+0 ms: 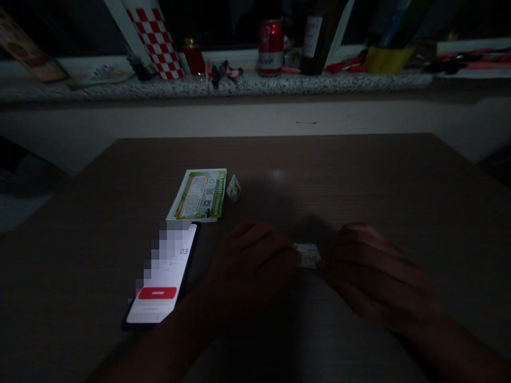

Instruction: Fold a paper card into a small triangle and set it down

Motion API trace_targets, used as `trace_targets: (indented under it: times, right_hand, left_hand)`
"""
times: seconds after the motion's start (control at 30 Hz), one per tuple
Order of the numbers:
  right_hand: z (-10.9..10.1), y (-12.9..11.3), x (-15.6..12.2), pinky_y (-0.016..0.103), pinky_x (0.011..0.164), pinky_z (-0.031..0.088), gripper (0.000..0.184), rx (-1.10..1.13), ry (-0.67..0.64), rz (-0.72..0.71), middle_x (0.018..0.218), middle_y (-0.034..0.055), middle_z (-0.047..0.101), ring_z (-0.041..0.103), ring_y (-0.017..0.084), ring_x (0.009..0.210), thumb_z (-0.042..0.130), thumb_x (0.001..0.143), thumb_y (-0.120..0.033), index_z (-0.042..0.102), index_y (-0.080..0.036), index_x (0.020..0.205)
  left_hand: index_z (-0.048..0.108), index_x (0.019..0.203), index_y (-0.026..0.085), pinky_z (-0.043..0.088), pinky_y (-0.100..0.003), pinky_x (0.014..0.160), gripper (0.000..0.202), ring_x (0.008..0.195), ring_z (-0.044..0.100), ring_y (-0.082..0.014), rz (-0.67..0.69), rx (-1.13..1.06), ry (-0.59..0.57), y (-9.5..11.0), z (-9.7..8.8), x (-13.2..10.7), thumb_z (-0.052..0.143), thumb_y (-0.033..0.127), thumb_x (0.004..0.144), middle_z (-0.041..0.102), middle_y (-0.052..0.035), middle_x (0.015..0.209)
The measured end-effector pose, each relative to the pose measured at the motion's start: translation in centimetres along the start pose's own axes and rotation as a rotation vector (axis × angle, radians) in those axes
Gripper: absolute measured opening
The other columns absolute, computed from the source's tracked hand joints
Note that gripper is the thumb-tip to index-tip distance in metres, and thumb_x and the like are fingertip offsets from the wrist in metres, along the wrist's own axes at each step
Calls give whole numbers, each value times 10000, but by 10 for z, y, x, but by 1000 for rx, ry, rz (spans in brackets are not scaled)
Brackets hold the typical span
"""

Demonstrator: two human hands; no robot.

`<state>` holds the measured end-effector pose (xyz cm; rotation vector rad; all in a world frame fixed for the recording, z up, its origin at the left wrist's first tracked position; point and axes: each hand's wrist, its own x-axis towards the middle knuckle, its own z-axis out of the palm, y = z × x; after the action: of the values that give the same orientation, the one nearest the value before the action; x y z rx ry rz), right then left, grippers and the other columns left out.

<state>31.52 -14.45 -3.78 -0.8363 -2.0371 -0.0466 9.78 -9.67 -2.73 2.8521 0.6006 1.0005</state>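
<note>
A small pale printed paper piece (308, 255) shows between my two hands, low over the table. My left hand (255, 260) is closed, its fingertips gripping the paper's left end. From the right, my right hand (375, 266) has its fingers pressed together, thumb and fingertips at the paper's right edge. Dim light hides the fingertips in part. Left of my left forearm lies a phone (163, 276) with a lit screen. Beyond it rests a green printed booklet (202, 194), and a small folded paper piece (233, 188) stands beside that.
The dark wooden table (339, 170) reaches to the wall. Above it, a granite sill (239, 85) carries a red can (270, 48), a dark bottle (315, 42), a red-and-white checkered cylinder (155, 40), a yellow container (389, 58) and a small red jar (194, 57).
</note>
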Motion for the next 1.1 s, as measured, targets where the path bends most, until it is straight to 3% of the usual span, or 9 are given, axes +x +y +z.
trace_targets:
  times: [0.17, 0.33, 0.53, 0.73, 1.1]
  right_hand:
    - [-2, 0, 0, 384, 668, 541, 129, -13, -32, 42, 785, 61, 676, 642, 180, 699, 735, 755, -127, 674, -127, 868]
    - [-2, -1, 1, 359, 651, 535, 73, -4, 11, 32, 738, 25, 668, 634, 150, 662, 690, 778, -102, 658, -151, 821]
    - [-5, -6, 3, 334, 676, 524, 40, -127, -41, -27, 688, 3, 684, 633, 122, 618, 694, 793, -130, 670, -155, 775]
    - [-5, -7, 2, 328, 661, 514, 44, -154, -18, -27, 699, 1, 683, 627, 124, 620, 687, 800, -137, 670, -155, 763]
    - [-5, -6, 4, 340, 664, 516, 52, -97, -49, -2, 695, 31, 678, 634, 139, 622, 688, 769, -99, 655, -138, 779]
  left_hand:
    - [625, 943, 140, 478, -306, 706, 97, 784, 578, -144, 26, -55, 52, 0, 3, -3, 598, 79, 872, 699, -35, 867]
    - [629, 870, 139, 449, -274, 632, 99, 704, 540, -122, -5, -59, 26, 3, 4, -2, 556, 76, 894, 671, -20, 777]
    - [623, 846, 150, 425, -264, 588, 136, 642, 507, -111, -12, -41, 15, 7, 3, -1, 519, 82, 902, 643, -9, 731]
    - [629, 832, 153, 413, -256, 562, 133, 622, 501, -112, -27, -36, 42, 10, 0, 1, 532, 79, 885, 628, -6, 699]
    - [620, 813, 152, 406, -275, 582, 134, 630, 494, -122, -19, 1, -9, 9, 2, -2, 531, 87, 889, 623, -4, 707]
